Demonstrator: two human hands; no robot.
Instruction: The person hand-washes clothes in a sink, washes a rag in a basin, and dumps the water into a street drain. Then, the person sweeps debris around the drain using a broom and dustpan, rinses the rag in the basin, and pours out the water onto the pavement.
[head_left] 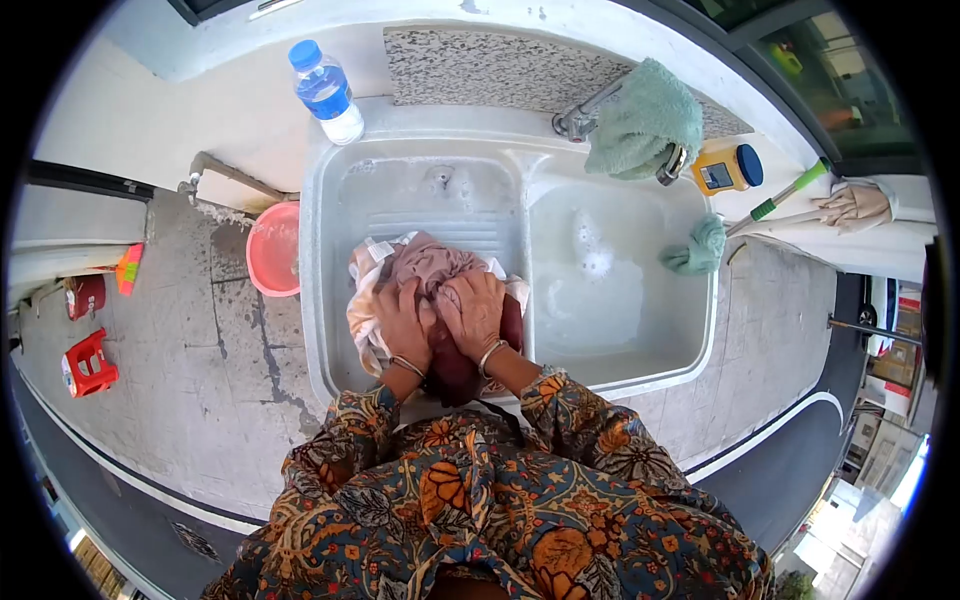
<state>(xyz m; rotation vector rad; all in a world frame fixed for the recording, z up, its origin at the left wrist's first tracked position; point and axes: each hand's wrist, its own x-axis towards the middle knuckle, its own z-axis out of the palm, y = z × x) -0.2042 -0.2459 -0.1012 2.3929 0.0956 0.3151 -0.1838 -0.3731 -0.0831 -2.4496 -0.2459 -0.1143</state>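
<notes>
My left hand (404, 325) and my right hand (472, 315) lie side by side on a heap of wet cloth in the left basin of a white double sink (312, 250). Under and between the fingers is a mauve cloth (430, 262), bunched up. Both hands have fingers curled into it. A white and peach cloth (366, 305) spreads out to the left of my left hand. Dark red cloth (455, 375) lies below my hands at the sink's front edge. Ridges of the washboard (440, 228) show just beyond the heap.
Along the back stand a blue-capped bottle (328, 95), a tap draped with a green towel (648, 120) and a yellow jar (727, 169). Another green cloth (700, 246) hangs on the right rim. Soapy water (595, 262) fills the right basin. A pink basin (274, 250) is at left.
</notes>
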